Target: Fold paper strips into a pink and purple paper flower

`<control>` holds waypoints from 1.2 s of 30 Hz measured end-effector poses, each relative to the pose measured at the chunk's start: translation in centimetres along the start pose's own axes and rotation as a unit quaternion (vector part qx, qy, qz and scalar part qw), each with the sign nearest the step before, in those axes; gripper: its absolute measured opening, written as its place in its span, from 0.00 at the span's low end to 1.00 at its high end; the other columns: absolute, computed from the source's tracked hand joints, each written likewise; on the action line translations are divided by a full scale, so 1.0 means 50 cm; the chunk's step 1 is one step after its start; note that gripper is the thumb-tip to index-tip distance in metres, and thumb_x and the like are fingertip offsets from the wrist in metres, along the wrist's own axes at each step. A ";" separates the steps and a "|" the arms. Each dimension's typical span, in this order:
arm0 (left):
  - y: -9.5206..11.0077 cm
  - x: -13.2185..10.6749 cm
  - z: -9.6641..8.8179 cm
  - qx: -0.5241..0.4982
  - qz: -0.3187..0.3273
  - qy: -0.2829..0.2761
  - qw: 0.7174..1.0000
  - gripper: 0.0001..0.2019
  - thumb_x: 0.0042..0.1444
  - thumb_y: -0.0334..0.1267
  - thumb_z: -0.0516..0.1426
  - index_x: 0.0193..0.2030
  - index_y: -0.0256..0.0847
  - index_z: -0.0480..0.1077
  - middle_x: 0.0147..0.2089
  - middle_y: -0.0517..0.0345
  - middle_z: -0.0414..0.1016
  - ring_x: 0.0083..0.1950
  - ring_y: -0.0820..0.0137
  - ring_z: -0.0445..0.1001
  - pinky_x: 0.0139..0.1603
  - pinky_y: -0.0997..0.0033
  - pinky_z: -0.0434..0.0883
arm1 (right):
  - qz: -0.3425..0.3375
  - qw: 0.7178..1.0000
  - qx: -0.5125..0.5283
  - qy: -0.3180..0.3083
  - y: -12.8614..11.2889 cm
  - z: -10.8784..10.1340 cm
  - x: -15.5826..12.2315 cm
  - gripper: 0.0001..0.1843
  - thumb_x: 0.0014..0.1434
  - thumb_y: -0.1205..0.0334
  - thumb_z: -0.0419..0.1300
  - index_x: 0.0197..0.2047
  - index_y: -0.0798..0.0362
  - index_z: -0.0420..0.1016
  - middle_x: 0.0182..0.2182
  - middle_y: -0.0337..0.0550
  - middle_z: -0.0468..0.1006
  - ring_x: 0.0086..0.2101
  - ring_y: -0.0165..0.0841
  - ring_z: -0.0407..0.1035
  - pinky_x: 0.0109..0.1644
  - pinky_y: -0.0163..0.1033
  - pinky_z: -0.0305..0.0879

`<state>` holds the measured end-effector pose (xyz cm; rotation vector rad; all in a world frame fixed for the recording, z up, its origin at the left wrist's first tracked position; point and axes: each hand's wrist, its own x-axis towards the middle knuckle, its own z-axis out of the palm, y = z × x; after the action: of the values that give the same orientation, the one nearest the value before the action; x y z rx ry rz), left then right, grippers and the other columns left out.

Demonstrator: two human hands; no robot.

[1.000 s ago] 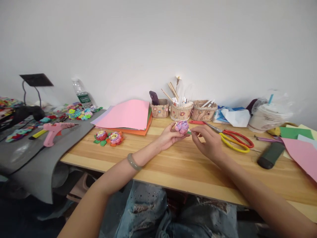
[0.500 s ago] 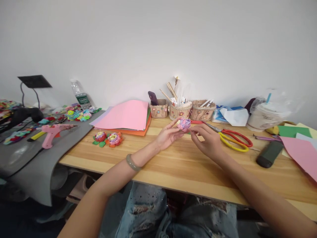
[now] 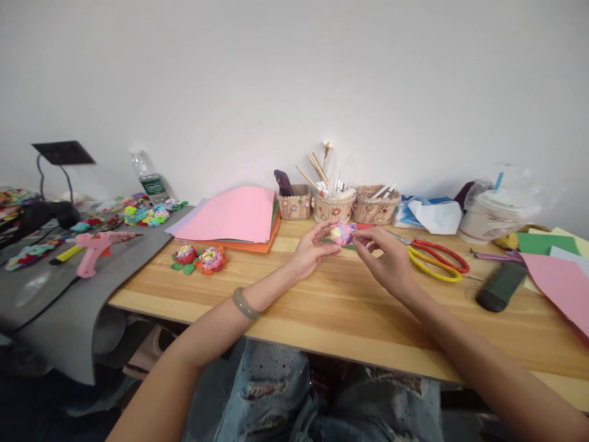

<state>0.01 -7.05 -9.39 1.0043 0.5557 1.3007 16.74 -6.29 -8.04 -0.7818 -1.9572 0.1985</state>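
Note:
Both my hands meet over the middle of the wooden desk (image 3: pixel 350 313). My left hand (image 3: pixel 311 248), with a green bangle on the wrist, curls its fingers round the left side of a small pink and purple paper flower (image 3: pixel 343 233) with a yellow centre. My right hand (image 3: pixel 386 261) pinches the flower's right side between thumb and fingers. A bit of green shows under the flower. The flower is held just above the desk.
Two finished paper flowers (image 3: pixel 200 258) lie to the left, near a stack of coloured paper (image 3: pixel 234 215). Three small baskets (image 3: pixel 338 205) stand at the back. Scissors (image 3: pixel 432 261), a dark case (image 3: pixel 501 285), a cup (image 3: pixel 494 215) and paper sheets (image 3: pixel 559 279) lie right. A pink glue gun (image 3: pixel 96 245) rests on the grey mat.
The flower has been tipped so its yellow centre faces me. Both hands shifted slightly up and away over the desk, staying on the flower.

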 end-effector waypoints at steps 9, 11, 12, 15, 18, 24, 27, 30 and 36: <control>-0.006 0.005 -0.003 0.044 0.035 0.027 0.998 0.27 0.37 0.30 0.64 0.48 0.48 0.68 0.53 0.57 0.66 0.38 0.77 0.71 0.41 0.74 0.67 | 0.032 0.999 0.010 -0.008 -0.007 0.002 0.004 0.10 0.56 0.62 0.55 0.40 0.50 0.75 0.31 0.43 0.76 0.26 0.31 0.66 0.27 0.38 0.65; -0.007 0.005 -0.004 0.050 0.039 0.028 0.998 0.27 0.37 0.29 0.64 0.48 0.48 0.68 0.54 0.56 0.65 0.38 0.76 0.71 0.42 0.72 0.67 | 0.053 0.998 0.022 -0.009 -0.004 0.002 0.003 0.11 0.56 0.61 0.55 0.41 0.50 0.75 0.32 0.44 0.76 0.27 0.31 0.67 0.28 0.38 0.66; -0.008 0.006 -0.004 0.052 0.042 0.030 0.997 0.27 0.36 0.29 0.64 0.47 0.48 0.69 0.55 0.56 0.65 0.38 0.76 0.72 0.43 0.71 0.67 | 0.061 0.998 0.026 -0.008 -0.001 0.003 0.002 0.11 0.56 0.61 0.55 0.41 0.50 0.75 0.32 0.44 0.77 0.27 0.32 0.68 0.28 0.39 0.66; -0.009 0.007 -0.004 0.060 0.051 0.041 0.996 0.27 0.36 0.29 0.64 0.47 0.48 0.69 0.55 0.56 0.65 0.39 0.74 0.72 0.45 0.70 0.66 | 0.081 0.996 0.033 -0.010 0.006 0.005 0.000 0.11 0.55 0.60 0.56 0.40 0.50 0.77 0.33 0.44 0.79 0.31 0.36 0.71 0.30 0.41 0.67; -0.009 0.007 -0.003 0.066 0.052 0.055 0.995 0.28 0.36 0.29 0.64 0.48 0.47 0.68 0.55 0.55 0.65 0.42 0.72 0.71 0.45 0.70 0.66 | 0.104 0.993 0.047 -0.017 0.007 0.008 0.000 0.11 0.54 0.59 0.57 0.40 0.51 0.77 0.35 0.46 0.80 0.34 0.39 0.72 0.31 0.42 0.69; -0.012 0.008 -0.005 0.081 0.065 0.064 0.993 0.27 0.37 0.29 0.64 0.47 0.45 0.69 0.54 0.55 0.66 0.45 0.70 0.70 0.45 0.70 0.66 | 0.143 0.985 0.086 -0.032 -0.001 0.009 0.006 0.10 0.52 0.56 0.59 0.33 0.52 0.77 0.31 0.44 0.80 0.30 0.37 0.73 0.31 0.41 0.69; -0.014 0.009 -0.006 0.088 0.061 0.052 0.993 0.27 0.37 0.29 0.64 0.48 0.46 0.68 0.55 0.54 0.66 0.43 0.70 0.71 0.46 0.68 0.66 | 0.158 0.981 0.105 -0.037 0.003 0.009 0.008 0.11 0.52 0.55 0.59 0.33 0.54 0.75 0.30 0.44 0.79 0.28 0.34 0.73 0.30 0.39 0.69; -0.015 0.009 -0.004 0.094 0.055 0.047 0.993 0.28 0.36 0.29 0.64 0.48 0.45 0.68 0.55 0.53 0.66 0.40 0.71 0.72 0.48 0.66 0.65 | 0.165 0.980 0.108 -0.034 0.009 0.009 0.008 0.13 0.53 0.54 0.58 0.36 0.55 0.73 0.30 0.46 0.78 0.29 0.34 0.72 0.30 0.38 0.68; -0.017 0.009 -0.005 0.123 0.069 0.039 0.989 0.27 0.38 0.29 0.63 0.49 0.42 0.67 0.56 0.51 0.65 0.40 0.71 0.73 0.47 0.67 0.66 | 0.174 0.982 0.063 -0.038 0.007 0.009 0.007 0.14 0.52 0.53 0.58 0.33 0.55 0.76 0.29 0.45 0.79 0.27 0.34 0.71 0.30 0.38 0.66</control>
<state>0.36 -6.53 -10.15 1.2156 0.7309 1.4217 16.43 -5.76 -8.16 -1.0425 -1.8449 0.5628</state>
